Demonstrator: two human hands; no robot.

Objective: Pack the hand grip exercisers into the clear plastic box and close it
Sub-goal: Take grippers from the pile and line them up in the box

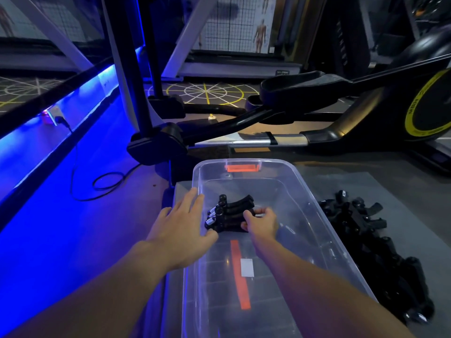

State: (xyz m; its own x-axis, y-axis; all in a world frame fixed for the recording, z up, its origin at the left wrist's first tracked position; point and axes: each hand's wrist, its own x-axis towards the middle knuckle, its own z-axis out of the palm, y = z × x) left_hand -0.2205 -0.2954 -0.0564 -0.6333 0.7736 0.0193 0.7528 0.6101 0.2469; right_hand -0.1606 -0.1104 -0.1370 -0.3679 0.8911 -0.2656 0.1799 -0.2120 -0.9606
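The clear plastic box [314, 203] stands open on the floor in front of me, with an orange latch [242, 167] at its far end. A stack of black hand grip exercisers [229, 211] with silver springs lies inside it near the left wall. My right hand [261, 224] is inside the box, its fingers curled round the right end of that stack. My left hand [181, 222] lies with straight, spread fingers over the box's left rim, beside the stack's spring end. A pile of several more black exercisers [375, 242] lies on the floor right of the box.
An elliptical trainer [366, 113] stretches across the floor just beyond the box, and a black upright post's base [156, 145] sits at the far left. A black cable [105, 184] loops on the blue-lit floor to the left.
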